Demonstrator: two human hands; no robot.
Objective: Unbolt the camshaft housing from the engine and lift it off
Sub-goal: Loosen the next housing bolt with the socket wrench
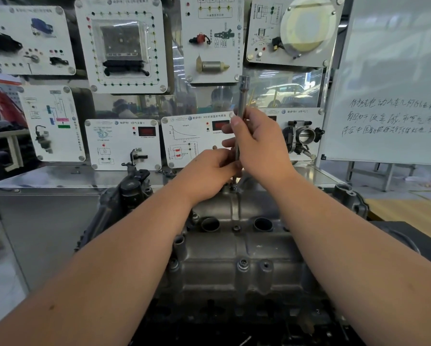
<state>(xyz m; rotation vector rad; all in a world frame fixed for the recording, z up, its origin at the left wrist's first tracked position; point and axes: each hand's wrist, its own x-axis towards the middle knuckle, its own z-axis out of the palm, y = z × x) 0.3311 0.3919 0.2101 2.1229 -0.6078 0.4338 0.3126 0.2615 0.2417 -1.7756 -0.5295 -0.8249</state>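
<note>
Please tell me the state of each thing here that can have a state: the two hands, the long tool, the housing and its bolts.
right hand: grips the extension bar
left hand: fingers curled at the bar's lower end
extension bar: upright, tip on a far bolt
camshaft housing: still seated on the engine
near bolt: still in its hole

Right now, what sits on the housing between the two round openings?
In the head view, a small bolt sits on the camshaft housing between the left opening and the right opening, about midway.
</note>
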